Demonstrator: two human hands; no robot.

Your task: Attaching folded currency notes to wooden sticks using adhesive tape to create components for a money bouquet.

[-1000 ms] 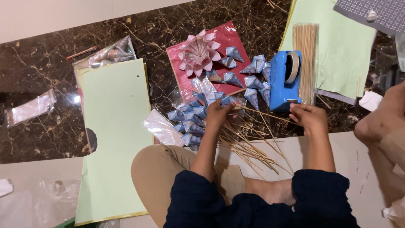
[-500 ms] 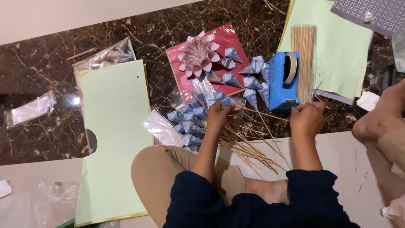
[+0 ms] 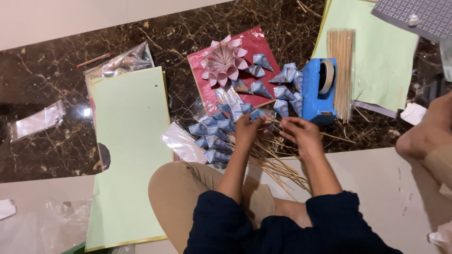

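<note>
My left hand [image 3: 247,130] pinches a small blue paper cone [image 3: 258,114] mounted on a thin wooden stick. My right hand [image 3: 300,133] is closed on that same stick, just right of the cone. Both hands hover over a loose pile of wooden sticks [image 3: 278,162] on the floor in front of my knee. Several more blue paper cones [image 3: 214,134] lie to the left of my left hand, and others [image 3: 287,89] lie beyond it beside a blue tape dispenser [image 3: 320,89]. A pink folded paper flower [image 3: 223,63] rests on a red sheet [image 3: 256,47].
A stack of pale green paper [image 3: 129,141] lies at the left, another green sheet [image 3: 376,51] at the upper right with a tidy bundle of sticks [image 3: 341,61]. Clear plastic bags [image 3: 120,61] lie around. Another person's knee [image 3: 428,134] is at the right edge.
My right hand has moved left from beside the tape dispenser toward my left hand, and the two now meet at the cone and stick.
</note>
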